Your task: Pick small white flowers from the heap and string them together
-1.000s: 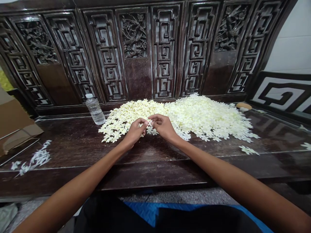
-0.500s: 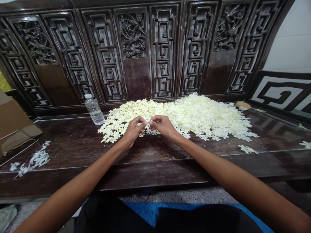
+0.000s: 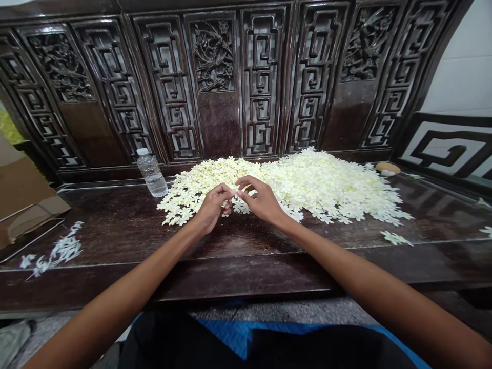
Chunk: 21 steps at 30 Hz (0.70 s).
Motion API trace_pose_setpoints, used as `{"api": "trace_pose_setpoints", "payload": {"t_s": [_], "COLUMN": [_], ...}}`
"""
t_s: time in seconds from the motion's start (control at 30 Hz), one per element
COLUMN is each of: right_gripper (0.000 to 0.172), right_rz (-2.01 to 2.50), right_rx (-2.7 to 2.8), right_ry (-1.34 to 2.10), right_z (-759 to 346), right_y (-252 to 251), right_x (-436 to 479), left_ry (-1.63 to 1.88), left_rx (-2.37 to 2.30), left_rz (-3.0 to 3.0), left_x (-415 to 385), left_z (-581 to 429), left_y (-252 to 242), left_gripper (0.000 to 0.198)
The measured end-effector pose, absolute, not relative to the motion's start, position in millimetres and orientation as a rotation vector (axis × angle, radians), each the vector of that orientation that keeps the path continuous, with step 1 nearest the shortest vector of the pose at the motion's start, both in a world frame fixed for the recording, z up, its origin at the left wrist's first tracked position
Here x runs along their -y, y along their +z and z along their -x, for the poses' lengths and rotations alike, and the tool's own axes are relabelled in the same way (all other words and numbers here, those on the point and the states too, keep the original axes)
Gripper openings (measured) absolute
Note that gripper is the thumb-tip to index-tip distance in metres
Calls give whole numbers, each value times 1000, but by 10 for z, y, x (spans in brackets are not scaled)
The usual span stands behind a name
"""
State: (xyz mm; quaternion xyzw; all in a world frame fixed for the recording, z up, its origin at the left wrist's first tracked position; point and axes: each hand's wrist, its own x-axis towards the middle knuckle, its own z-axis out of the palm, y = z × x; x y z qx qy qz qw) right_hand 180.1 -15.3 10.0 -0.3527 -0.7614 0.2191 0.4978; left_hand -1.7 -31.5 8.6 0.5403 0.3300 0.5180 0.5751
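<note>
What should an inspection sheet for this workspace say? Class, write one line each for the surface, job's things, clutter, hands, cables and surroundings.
Surface: dark wooden bench seat, glossy and worn.
Job's things: heap of cream flowers; small flower at the heap's near edge.
Clutter: water bottle upright left of the heap; loose white flowers and cardboard far left; tan object at the heap's right end.
Hands: left hand and right hand, fingers pinching the small flower together.
Cables: nothing seen.
Surroundings: carved backrest behind; white wall at right.
</note>
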Motion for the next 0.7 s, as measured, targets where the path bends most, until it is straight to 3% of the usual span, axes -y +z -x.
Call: {"api": "trace_pose_setpoints", "payload": {"t_s": [0.27,0.7], "right_gripper": [23,26], "right_rz": [769,785], "right_rx": [1834,1751], "right_ry": [473,506], "right_z": [-1748,-1733], "right_y": [43,30], "right_x": [179,199], "left_ry": [1204,1206], "left_rx": [-738,-694], "left_rz": [-1180,-1082], "left_x": [300,318], "left_z": [12,-35], "left_y": [78,61], "left_gripper": [43,37]}}
